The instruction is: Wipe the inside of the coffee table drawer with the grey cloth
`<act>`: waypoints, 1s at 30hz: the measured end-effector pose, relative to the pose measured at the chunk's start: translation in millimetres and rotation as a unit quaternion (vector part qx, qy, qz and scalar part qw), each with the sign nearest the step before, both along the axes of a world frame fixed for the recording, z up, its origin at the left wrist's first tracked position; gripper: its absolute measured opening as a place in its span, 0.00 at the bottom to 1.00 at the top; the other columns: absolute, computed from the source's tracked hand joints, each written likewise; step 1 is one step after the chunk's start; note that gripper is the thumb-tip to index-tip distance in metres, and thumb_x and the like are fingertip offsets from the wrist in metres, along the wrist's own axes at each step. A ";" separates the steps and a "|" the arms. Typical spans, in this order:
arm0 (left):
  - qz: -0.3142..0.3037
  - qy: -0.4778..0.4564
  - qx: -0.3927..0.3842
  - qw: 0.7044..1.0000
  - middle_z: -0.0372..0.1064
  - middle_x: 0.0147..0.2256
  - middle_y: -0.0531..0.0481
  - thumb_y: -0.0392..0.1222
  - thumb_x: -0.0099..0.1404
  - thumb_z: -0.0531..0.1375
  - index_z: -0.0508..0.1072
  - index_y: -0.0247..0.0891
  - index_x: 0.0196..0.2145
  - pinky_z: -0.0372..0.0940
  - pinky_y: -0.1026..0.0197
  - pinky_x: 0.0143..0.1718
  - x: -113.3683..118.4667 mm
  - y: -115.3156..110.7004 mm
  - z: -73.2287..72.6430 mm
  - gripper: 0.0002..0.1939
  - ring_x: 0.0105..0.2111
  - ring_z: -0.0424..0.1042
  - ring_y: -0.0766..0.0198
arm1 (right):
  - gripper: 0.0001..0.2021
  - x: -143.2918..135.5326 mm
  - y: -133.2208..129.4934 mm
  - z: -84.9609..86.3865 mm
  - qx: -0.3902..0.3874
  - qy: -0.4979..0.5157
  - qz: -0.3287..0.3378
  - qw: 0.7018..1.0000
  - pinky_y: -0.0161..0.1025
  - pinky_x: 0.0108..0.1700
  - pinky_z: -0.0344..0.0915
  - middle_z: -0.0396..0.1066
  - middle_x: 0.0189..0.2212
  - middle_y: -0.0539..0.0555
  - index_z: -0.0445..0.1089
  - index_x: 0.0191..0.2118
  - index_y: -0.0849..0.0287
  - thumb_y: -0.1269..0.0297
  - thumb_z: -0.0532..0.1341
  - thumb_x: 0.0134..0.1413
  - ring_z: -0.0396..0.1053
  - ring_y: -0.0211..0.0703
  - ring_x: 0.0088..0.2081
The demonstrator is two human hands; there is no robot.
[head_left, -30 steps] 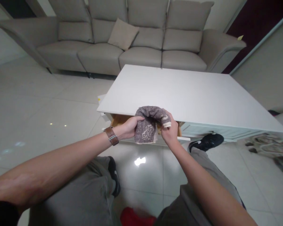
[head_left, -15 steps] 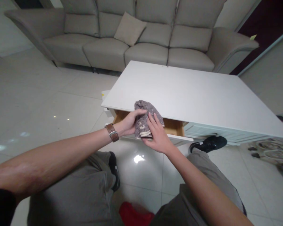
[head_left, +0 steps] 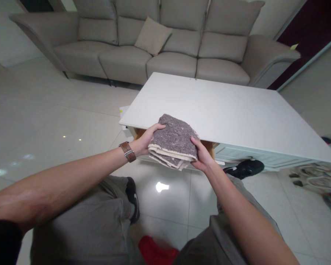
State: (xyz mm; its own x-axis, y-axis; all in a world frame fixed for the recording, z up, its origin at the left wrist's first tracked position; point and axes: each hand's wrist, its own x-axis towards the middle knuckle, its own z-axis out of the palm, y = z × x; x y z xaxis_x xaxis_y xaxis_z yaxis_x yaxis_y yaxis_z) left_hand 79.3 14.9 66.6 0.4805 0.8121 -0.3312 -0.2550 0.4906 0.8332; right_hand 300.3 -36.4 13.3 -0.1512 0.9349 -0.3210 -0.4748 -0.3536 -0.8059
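Observation:
A folded grey-brown cloth with cream edges is held between my hands, above the front edge of the white coffee table. My left hand grips its left side, thumb on top and fingers underneath. At the right side, my right hand closes on it, with the thumb on the upper face. Several folded layers show along the near edge. Behind and below the cloth is an open drawer with wooden inner walls, mostly hidden by the cloth and hands.
A grey sofa with a beige cushion stands behind the table. Something red lies on the tiled floor between my legs. My black shoe is by the table's front; a patterned mat lies at right.
The cloth has gone from a bunched, narrow shape to a wider, flatter folded one. My right hand has moved from its top to its right edge.

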 end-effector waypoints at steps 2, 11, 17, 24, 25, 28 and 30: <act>-0.002 0.005 -0.005 1.000 0.80 0.35 0.41 0.48 0.62 0.62 0.76 0.34 0.45 0.77 0.47 0.43 0.9 1.6 -0.3 0.19 0.37 0.80 0.50 | 0.19 -4.5 -4.4 1.4 -0.014 0.023 0.002 1.000 0.51 0.54 0.74 0.81 0.39 0.55 0.73 0.43 0.56 0.59 0.72 0.43 0.77 0.55 0.49; 0.026 0.090 0.035 0.995 0.80 0.38 0.41 0.41 0.61 0.68 0.75 0.34 0.46 0.73 0.53 0.47 2.8 5.9 -12.9 0.16 0.37 0.79 0.56 | 0.23 5.0 3.4 -0.8 0.059 -0.104 -0.099 0.988 0.54 0.50 0.76 0.81 0.41 0.54 0.71 0.46 0.56 0.66 0.73 0.40 0.79 0.53 0.44; 0.087 0.111 0.113 0.983 0.77 0.36 0.47 0.41 0.61 0.64 0.73 0.37 0.38 0.74 0.57 0.37 0.3 20.5 -6.1 0.08 0.32 0.78 0.60 | 0.22 41.3 41.9 13.2 0.170 -0.138 -0.286 0.933 0.46 0.52 0.75 0.79 0.47 0.51 0.69 0.51 0.53 0.68 0.67 0.48 0.77 0.45 0.49; -0.009 0.253 0.108 0.961 0.78 0.38 0.42 0.39 0.58 0.63 0.73 0.37 0.34 0.72 0.58 0.35 -15.4 25.2 -23.1 0.05 0.33 0.79 0.58 | 0.14 76.0 70.7 -15.5 -0.047 -0.075 -0.378 0.922 0.34 0.35 0.78 0.77 0.36 0.49 0.64 0.46 0.55 0.75 0.63 0.56 0.78 0.35 0.32; -0.042 0.283 0.119 0.951 0.79 0.38 0.42 0.40 0.58 0.63 0.74 0.37 0.33 0.72 0.58 0.34 -17.5 24.6 -26.9 0.06 0.33 0.79 0.58 | 0.12 76.0 69.7 -20.7 -0.078 -0.087 -0.370 0.922 0.32 0.32 0.77 0.76 0.33 0.48 0.63 0.44 0.56 0.75 0.63 0.58 0.77 0.35 0.28; -0.151 0.362 0.162 0.905 0.79 0.34 0.43 0.43 0.57 0.62 0.76 0.37 0.30 0.70 0.59 0.33 -23.9 23.1 -36.2 0.07 0.34 0.79 0.56 | 0.08 73.8 64.8 -27.4 -0.107 -0.115 -0.372 0.915 0.29 0.28 0.75 0.73 0.26 0.47 0.61 0.40 0.56 0.71 0.62 0.62 0.75 0.34 0.24; -0.233 0.398 0.184 0.868 0.79 0.31 0.43 0.45 0.57 0.61 0.77 0.37 0.27 0.69 0.58 0.34 -28.0 22.8 -40.9 0.09 0.34 0.78 0.54 | 0.08 72.4 61.9 -25.0 -0.118 -0.127 -0.381 0.908 0.28 0.25 0.74 0.70 0.21 0.45 0.60 0.36 0.56 0.67 0.62 0.64 0.73 0.34 0.22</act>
State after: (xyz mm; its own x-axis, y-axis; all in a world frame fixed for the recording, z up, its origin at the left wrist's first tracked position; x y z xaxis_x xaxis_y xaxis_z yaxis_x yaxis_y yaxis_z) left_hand 51.3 37.6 25.7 0.5231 0.7123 -0.4680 0.6287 0.0483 0.7762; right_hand 372.7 25.6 -11.7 0.6166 0.6379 -0.4613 -0.4645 -0.1784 -0.8674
